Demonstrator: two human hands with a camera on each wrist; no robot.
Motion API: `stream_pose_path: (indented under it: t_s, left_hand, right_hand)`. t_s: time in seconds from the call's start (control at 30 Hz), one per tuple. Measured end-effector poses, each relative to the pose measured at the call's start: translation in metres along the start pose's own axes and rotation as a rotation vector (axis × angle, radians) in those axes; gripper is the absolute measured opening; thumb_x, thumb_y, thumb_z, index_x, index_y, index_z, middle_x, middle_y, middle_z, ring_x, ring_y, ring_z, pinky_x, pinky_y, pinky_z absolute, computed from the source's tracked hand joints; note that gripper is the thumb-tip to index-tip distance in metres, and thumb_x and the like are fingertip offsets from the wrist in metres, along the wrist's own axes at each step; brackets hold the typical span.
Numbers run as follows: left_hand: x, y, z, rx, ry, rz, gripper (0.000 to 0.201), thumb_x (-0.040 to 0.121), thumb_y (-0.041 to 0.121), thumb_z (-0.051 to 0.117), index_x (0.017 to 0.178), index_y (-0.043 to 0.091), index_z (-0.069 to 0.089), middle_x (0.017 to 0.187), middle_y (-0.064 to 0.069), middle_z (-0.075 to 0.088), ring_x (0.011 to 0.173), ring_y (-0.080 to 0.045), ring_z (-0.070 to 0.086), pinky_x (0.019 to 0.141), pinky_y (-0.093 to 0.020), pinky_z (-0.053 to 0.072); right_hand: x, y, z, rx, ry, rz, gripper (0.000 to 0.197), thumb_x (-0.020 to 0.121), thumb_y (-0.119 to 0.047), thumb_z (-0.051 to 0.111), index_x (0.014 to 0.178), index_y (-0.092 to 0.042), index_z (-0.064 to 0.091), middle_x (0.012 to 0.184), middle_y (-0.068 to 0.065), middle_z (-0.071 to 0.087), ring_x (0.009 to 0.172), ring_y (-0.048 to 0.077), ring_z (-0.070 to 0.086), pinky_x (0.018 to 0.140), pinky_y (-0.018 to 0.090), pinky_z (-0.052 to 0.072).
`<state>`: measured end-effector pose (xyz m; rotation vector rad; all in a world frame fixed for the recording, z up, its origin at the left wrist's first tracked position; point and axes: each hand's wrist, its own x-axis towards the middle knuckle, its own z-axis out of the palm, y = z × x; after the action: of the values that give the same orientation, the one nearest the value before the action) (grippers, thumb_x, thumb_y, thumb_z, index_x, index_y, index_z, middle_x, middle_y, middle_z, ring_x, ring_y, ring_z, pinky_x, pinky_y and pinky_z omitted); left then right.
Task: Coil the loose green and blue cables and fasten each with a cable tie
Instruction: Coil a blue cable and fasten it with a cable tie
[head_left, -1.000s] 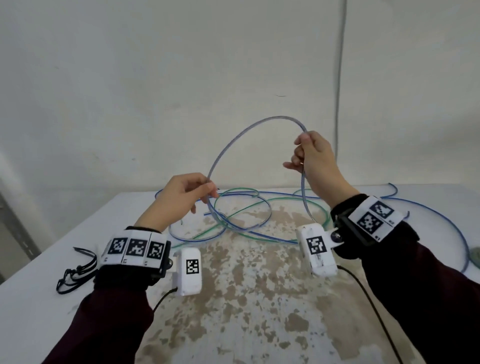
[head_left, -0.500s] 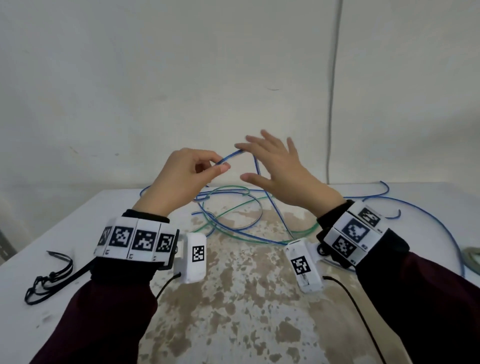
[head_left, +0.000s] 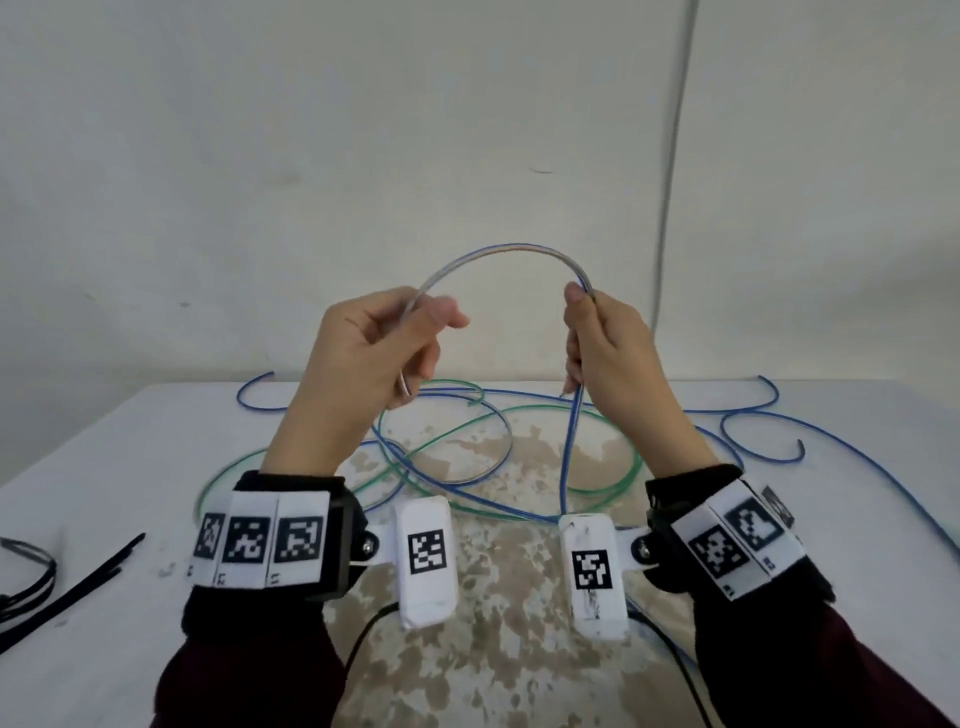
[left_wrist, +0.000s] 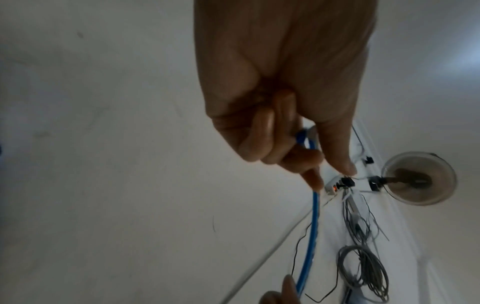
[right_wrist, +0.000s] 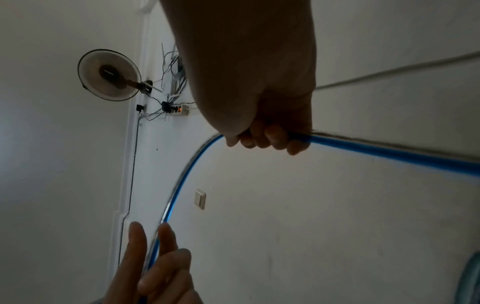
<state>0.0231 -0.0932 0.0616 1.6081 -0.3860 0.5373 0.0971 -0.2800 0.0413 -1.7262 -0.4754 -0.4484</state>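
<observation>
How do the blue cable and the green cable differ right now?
The thin blue cable is partly lifted, arching in the air between the left hand and the right hand; the thin green cable lies wholly on the white table, untouched. Both hands grip the blue one, neither the green. Both are loose, untied and cross each other on the table.

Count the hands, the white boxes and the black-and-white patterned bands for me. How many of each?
Hands: 2, the left hand and the right hand, both gripping the blue cable.
White boxes: 2, left box and right box.
Patterned bands: 2, left band and right band.
Total: 6.
</observation>
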Motion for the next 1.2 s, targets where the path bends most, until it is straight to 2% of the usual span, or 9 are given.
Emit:
stream_pose_path:
  t_s: [0.13,0.3,0.5,0.6,0.73,0.87,0.93,1.03,1.2]
  left_hand:
    - [0.011,-0.013,-0.001,-0.162,0.144,0.034,0.034,0.093,0.035,0.05,0.069,0.015,0.064,0.05,0.0,0.043,0.035,-0.012,0.032,0.04,-0.021,0.032]
    - [0.012,-0.022,-0.002,-0.197,0.084,-0.092,0.027,0.098,0.02,0.045,0.087,0.005,0.064,0.068,0.002,0.057,0.051,-0.018,0.062,0.058,-0.027,0.054]
    - [0.011,-0.025,0.001,-0.32,0.088,-0.159,0.017,0.094,0.013,0.051,0.089,0.003,0.063,0.069,0.004,0.065,0.086,-0.025,0.072,0.075,-0.028,0.056]
    - [0.009,-0.025,0.011,-0.262,0.088,-0.152,0.015,0.093,0.013,0.053,0.091,0.005,0.066,0.074,0.001,0.071,0.086,-0.022,0.072,0.072,-0.025,0.055]
    - [0.008,-0.023,0.018,-0.07,0.093,-0.107,0.012,0.088,0.017,0.063,0.092,0.012,0.072,0.073,0.002,0.068,0.069,-0.012,0.063,0.061,-0.022,0.046]
    - [0.004,-0.02,0.022,-0.027,0.038,-0.101,0.006,0.083,0.004,0.066,0.087,0.006,0.07,0.065,0.011,0.068,0.062,0.004,0.059,0.063,-0.01,0.044]
    - [0.003,-0.018,0.023,0.017,-0.033,-0.117,0.005,0.082,0.008,0.067,0.087,0.005,0.068,0.064,0.011,0.068,0.063,0.003,0.06,0.065,-0.011,0.045]
    - [0.003,-0.016,0.024,0.066,-0.063,-0.141,0.028,0.076,0.027,0.07,0.092,0.006,0.065,0.08,-0.008,0.069,0.07,-0.01,0.061,0.073,-0.026,0.051]
    - [0.005,-0.009,0.016,0.008,0.024,-0.123,0.014,0.087,0.013,0.063,0.101,0.009,0.063,0.071,-0.005,0.06,0.062,-0.011,0.054,0.065,-0.018,0.048]
  right_hand:
    - [-0.004,0.007,0.012,0.095,-0.118,0.152,0.048,0.102,-0.044,0.03,0.068,-0.014,0.048,0.044,-0.01,0.03,0.043,0.012,0.028,0.051,0.034,0.032]
    - [-0.008,-0.004,0.021,0.373,-0.276,0.281,0.05,0.103,-0.036,0.028,0.081,-0.007,0.061,0.058,0.001,0.023,0.048,0.014,0.024,0.048,0.028,0.031]
    - [-0.013,-0.013,0.028,0.646,-0.305,0.427,0.041,0.1,-0.025,0.034,0.095,-0.003,0.068,0.06,0.001,0.03,0.051,0.014,0.032,0.051,0.025,0.037]
    - [-0.015,-0.017,0.033,0.812,-0.323,0.394,0.037,0.101,-0.019,0.032,0.097,-0.006,0.065,0.063,0.001,0.037,0.055,0.013,0.041,0.056,0.025,0.044]
    - [-0.018,-0.014,0.033,0.771,-0.274,0.295,0.035,0.103,-0.025,0.035,0.097,-0.013,0.068,0.067,-0.003,0.044,0.061,0.01,0.044,0.058,0.023,0.045]
    - [-0.019,-0.014,0.035,0.744,-0.235,0.276,0.03,0.102,-0.025,0.039,0.092,-0.014,0.065,0.066,-0.004,0.044,0.058,0.008,0.04,0.054,0.02,0.038]
    - [-0.021,-0.015,0.037,0.665,-0.201,0.248,0.031,0.102,-0.025,0.037,0.083,-0.014,0.059,0.065,-0.002,0.039,0.055,0.007,0.035,0.052,0.019,0.034]
    - [-0.023,-0.018,0.039,0.503,-0.181,0.186,0.033,0.103,-0.027,0.036,0.076,-0.015,0.052,0.065,0.002,0.03,0.054,0.008,0.03,0.052,0.019,0.032]
    - [-0.025,-0.023,0.035,0.352,-0.279,0.174,0.033,0.103,-0.026,0.035,0.075,-0.014,0.048,0.065,0.002,0.031,0.053,0.007,0.032,0.053,0.022,0.03]
